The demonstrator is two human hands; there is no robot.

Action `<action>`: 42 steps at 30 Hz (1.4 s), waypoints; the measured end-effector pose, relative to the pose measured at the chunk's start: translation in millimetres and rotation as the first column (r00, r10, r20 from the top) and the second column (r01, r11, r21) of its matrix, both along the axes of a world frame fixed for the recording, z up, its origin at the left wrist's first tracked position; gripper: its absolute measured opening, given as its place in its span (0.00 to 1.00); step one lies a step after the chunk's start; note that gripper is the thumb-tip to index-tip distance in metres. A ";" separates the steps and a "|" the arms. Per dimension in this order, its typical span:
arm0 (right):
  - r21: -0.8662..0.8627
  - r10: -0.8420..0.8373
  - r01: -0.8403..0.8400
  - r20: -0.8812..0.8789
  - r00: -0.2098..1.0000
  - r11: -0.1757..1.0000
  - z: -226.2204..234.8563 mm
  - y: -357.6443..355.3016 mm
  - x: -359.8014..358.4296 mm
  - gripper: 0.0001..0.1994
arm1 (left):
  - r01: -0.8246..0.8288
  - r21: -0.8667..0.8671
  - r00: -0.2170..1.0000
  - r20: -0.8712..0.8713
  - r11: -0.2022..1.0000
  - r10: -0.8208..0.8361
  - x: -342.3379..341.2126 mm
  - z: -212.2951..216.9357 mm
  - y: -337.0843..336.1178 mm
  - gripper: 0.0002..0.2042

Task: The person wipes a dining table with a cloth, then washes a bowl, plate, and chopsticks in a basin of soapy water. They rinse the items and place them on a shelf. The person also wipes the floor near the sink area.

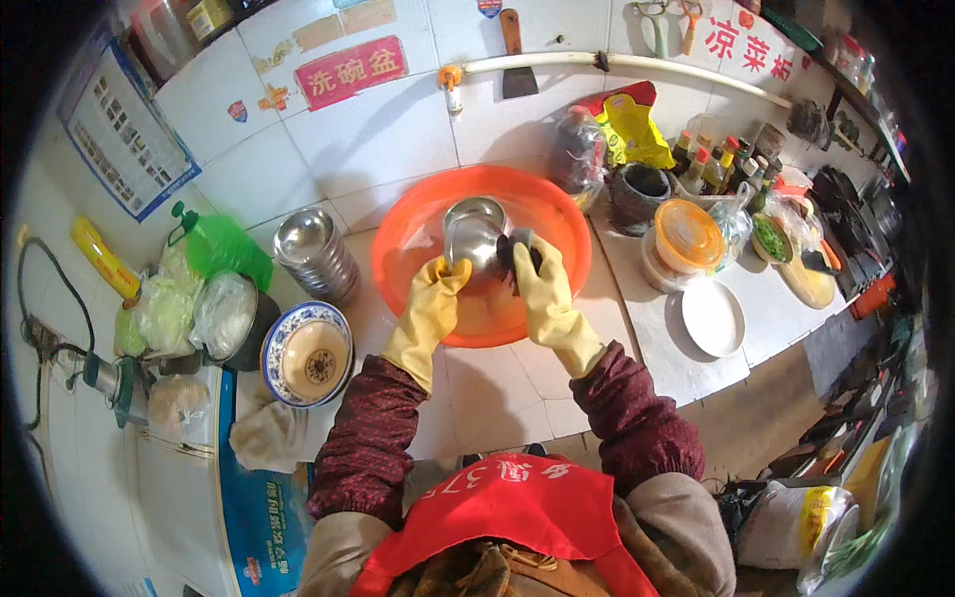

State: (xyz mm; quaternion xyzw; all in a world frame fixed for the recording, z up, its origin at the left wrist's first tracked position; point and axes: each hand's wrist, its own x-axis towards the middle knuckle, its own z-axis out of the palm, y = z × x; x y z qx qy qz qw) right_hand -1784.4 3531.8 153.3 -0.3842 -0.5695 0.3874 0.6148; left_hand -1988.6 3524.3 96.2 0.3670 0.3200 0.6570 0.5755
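Note:
Both my hands wear yellow rubber gloves and are over a round orange plastic basin (564,214). My left hand (428,313) pinches the rim of a shiny metal bowl (470,239), which is tilted inside the basin. In my right hand (550,301) is a dark scrubber or cloth (507,261), held against the bowl's right side; its exact kind is hard to make out. The far part of the bowl shows its inside, and the rest of the basin's contents are hard to see.
Left of the basin stand a stack of metal bowls (320,261) and a blue-patterned bowl (306,355). To the right are a white plate (713,318), a tub with an orange lid (688,236), a dark stone mortar (640,187) and several bottles (714,169). A tiled wall (398,139) closes the back.

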 end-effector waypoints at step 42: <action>-0.029 0.041 -0.029 0.774 0.632 0.999 -48.3 12.3 20.7 0.12 | -0.207 -0.402 0.938 -0.340 0.892 0.065 -4.4 64.8 86.1 0.43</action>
